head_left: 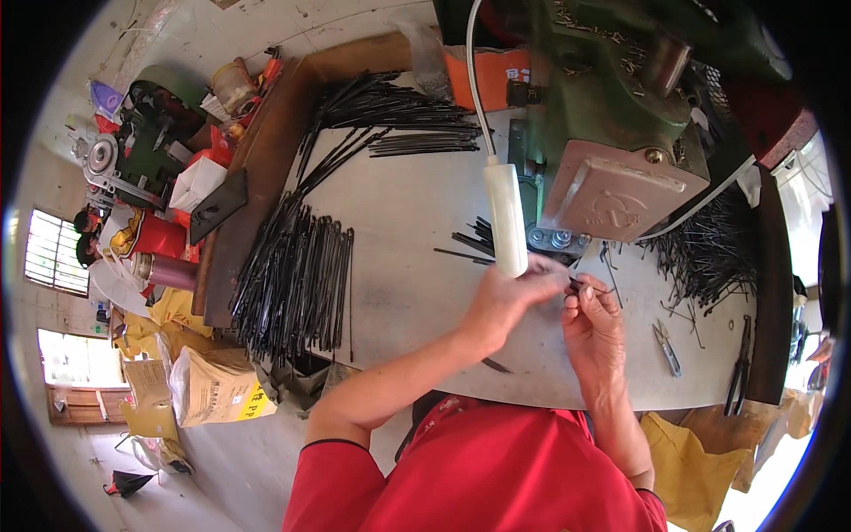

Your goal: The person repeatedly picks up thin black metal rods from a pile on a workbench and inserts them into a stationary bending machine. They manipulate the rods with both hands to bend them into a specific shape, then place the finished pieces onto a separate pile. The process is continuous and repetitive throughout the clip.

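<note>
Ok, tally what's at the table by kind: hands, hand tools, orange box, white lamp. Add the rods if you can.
Hands: 2 (left hand, right hand)
Hand tools: 2 (small pliers, long black tool)
Orange box: 1
White lamp: 1
Total: 6, without the black rods, too overlapped to count.

Dark print (215, 391) on brown carton (197, 372), letters (255, 403) on yellow band (260, 396), raised emblem (613, 209) on pink cover (581, 188), marks (517, 74) on orange box (465, 78)

Two bare hands (596, 332), two plier-like tools (667, 348), one white lamp (507, 222), one orange box (470, 84) and one green machine (603, 102) are seen at one worktable (412, 195).
</note>
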